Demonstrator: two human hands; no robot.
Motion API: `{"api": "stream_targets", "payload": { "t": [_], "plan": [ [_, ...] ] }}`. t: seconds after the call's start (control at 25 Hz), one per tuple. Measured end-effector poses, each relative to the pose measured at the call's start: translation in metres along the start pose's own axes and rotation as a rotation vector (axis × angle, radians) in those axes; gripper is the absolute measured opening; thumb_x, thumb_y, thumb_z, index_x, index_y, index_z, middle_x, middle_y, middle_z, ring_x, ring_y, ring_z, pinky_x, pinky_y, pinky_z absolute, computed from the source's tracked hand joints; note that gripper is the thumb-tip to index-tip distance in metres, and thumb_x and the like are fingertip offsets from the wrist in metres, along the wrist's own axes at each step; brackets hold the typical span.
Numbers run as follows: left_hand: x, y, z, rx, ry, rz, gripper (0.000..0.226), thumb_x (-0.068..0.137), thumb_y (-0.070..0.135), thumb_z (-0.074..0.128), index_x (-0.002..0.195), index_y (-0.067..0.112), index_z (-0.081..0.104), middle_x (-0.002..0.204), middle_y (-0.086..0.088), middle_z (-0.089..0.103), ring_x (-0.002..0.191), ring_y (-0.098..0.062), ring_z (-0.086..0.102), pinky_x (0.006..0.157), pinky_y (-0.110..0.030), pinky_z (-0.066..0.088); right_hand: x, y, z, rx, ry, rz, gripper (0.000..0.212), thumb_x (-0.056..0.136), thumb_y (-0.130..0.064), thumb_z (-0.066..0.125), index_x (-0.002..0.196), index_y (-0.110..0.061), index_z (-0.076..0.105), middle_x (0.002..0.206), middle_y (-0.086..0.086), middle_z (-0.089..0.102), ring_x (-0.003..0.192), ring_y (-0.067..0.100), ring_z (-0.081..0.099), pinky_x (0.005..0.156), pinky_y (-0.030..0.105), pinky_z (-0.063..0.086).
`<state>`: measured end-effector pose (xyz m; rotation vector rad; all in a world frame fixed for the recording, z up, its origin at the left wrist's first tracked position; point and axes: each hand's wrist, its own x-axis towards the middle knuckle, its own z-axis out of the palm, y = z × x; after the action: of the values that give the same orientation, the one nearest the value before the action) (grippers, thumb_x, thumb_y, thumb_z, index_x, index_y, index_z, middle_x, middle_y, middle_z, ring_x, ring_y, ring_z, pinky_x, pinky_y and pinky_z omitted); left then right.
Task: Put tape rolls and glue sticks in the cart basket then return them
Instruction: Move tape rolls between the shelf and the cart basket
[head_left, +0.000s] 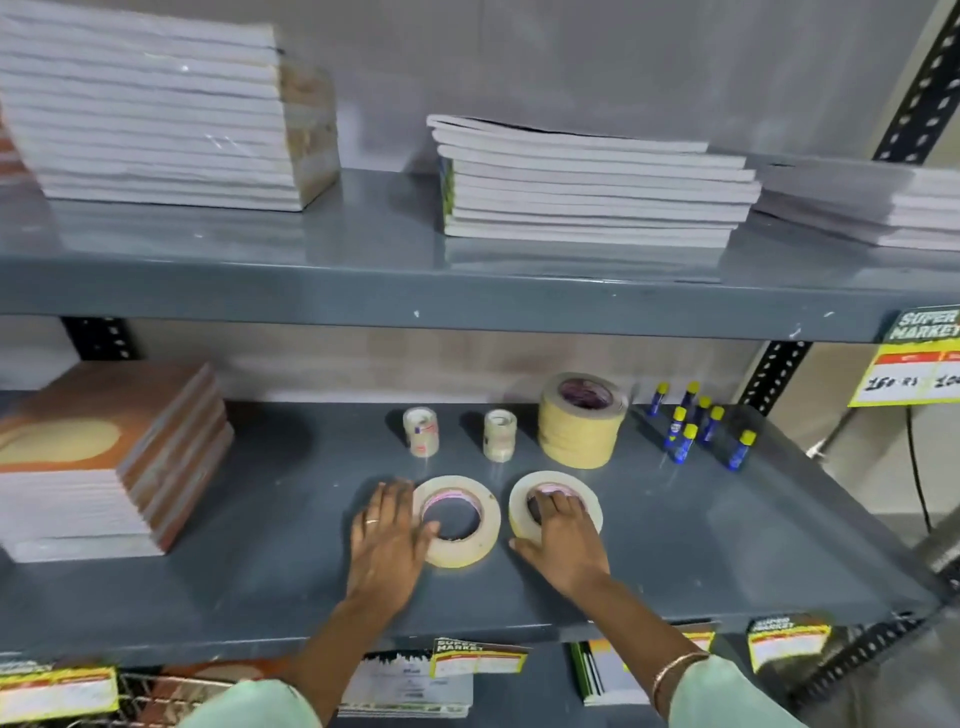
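Head view, looking down onto the middle shelf (779, 545) of a grey steel rack.

Two flat masking tape rolls lying side by side near the shelf's front edge, apart from each other. Left hand (387, 540) palm down beside the left roll (457, 519), fingers loosely spread, thumb tip touching the roll's inner rim; ring on one finger. Right hand (563, 540) on the right roll (555, 506), fingertips hooked into its core, thumb pressed against the outer wall nearest the front edge: a pinch through the hole, probably the easiest hold on a wide flat ring. Cannot tell whether the rolls are being lifted or set down.

Toward the back edge: stack of masking tape rolls (582, 421), with two small clear tape rolls (421, 431) (500, 435) standing to its left. Glue sticks (696, 421), blue with yellow caps, upright in a cluster toward the back right corner; upright likely for display. Brand print too small to read.

Notebook stack (109, 462) at the shelf's left edge; more notebook stacks (592, 192) on the shelf above.

Wire cart basket (156, 696) partly visible below the front edge, lower left; contents unclear.

Writing: shelf tag (914, 358) at right reads "SUPER MARKET", handwritten price partly cut off, illegible. Tags (475, 657) along the front edge repeat "SUPER MARKET"; remainder blurred.
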<state>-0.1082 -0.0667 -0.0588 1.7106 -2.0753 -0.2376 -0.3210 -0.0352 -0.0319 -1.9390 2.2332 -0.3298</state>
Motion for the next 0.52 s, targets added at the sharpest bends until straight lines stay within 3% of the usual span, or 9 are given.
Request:
{"api": "stream_targets", "payload": {
  "t": [0.16,0.28,0.36,0.52],
  "plan": [
    [0.007,-0.034,0.000,0.049,-0.071,-0.084,0.079,0.080,0.059,0.008,0.143,0.012,0.012,0.156,-0.007,0.013,0.145,-0.022,0.005,0.119,-0.045,0.008,0.005,-0.002,0.003,0.033,0.007,0.065,0.052,0.086,-0.026,0.057,0.134,-0.009,0.045,0.137,0.012,0.051,0.127,0.027,0.045,0.112,0.033,0.035],
    [0.007,-0.040,0.002,0.087,-0.164,-0.083,0.061,0.093,0.047,0.016,0.144,0.013,0.007,0.157,-0.004,0.007,0.145,-0.019,0.002,0.120,-0.043,0.004,0.008,-0.016,-0.004,0.122,0.142,0.075,0.045,0.082,-0.016,0.061,0.126,-0.006,0.054,0.130,0.013,0.057,0.119,0.027,0.053,0.102,0.031,0.044],
    [0.007,-0.039,0.003,0.096,-0.184,-0.072,0.056,0.097,0.039,0.021,0.144,0.014,0.004,0.158,-0.003,0.004,0.145,-0.018,0.000,0.120,-0.042,0.002,0.006,-0.035,-0.008,0.183,0.157,-0.033,0.043,0.082,-0.013,0.062,0.124,-0.005,0.056,0.133,0.013,0.053,0.121,0.028,0.051,0.102,0.031,0.042],
    [0.007,-0.039,0.003,0.113,-0.171,-0.067,0.057,0.096,0.041,0.017,0.144,0.013,0.004,0.157,-0.004,0.004,0.145,-0.019,0.000,0.120,-0.042,0.003,0.000,-0.080,-0.002,0.179,-0.023,-0.302,0.046,0.083,-0.012,0.059,0.128,-0.008,0.052,0.136,0.010,0.049,0.127,0.027,0.044,0.110,0.032,0.036]
  ]
}}
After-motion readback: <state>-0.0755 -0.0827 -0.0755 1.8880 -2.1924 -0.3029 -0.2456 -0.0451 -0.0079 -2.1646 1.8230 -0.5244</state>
